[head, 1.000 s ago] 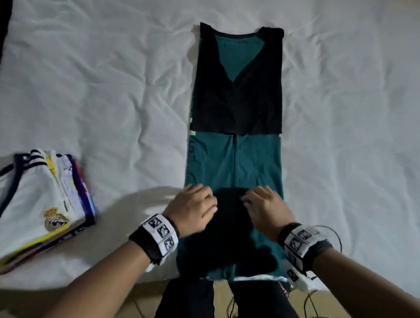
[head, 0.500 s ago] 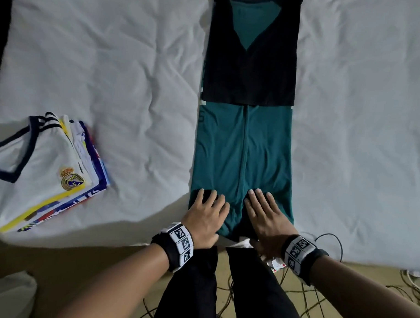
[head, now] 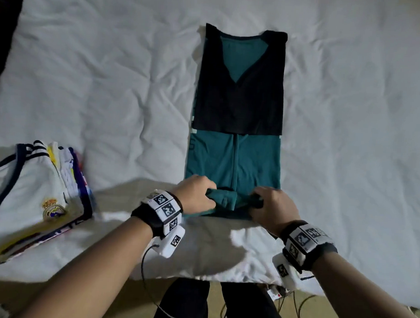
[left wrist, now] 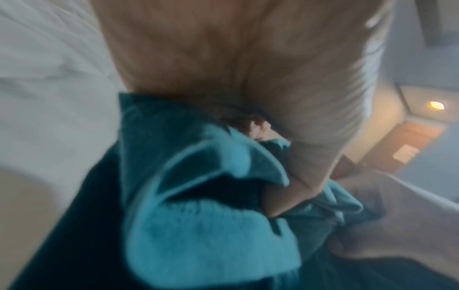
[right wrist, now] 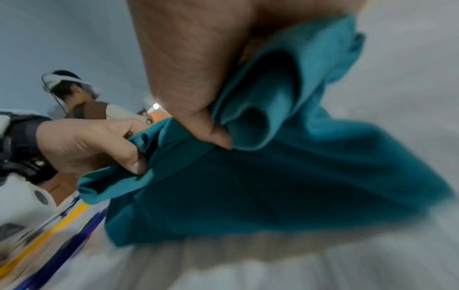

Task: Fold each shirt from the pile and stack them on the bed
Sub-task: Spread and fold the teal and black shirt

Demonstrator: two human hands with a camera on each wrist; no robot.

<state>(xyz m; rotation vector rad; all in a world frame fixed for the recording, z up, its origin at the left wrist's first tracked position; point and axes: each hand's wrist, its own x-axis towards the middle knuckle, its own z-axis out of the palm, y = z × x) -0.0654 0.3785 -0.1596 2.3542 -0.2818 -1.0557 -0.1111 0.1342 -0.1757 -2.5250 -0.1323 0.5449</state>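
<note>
The teal shirt lay centre frame on the bed. The left hand and right hand pinched its bunched lower hem. Uneven lifting risked skewing the fold.

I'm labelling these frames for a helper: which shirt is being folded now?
On the white bed, it is the teal shirt lying lengthwise mid-bed, hem gripped by both hands. Unlike the stacked white jerseys at left, it has black sleeves folded over its chest.
</note>
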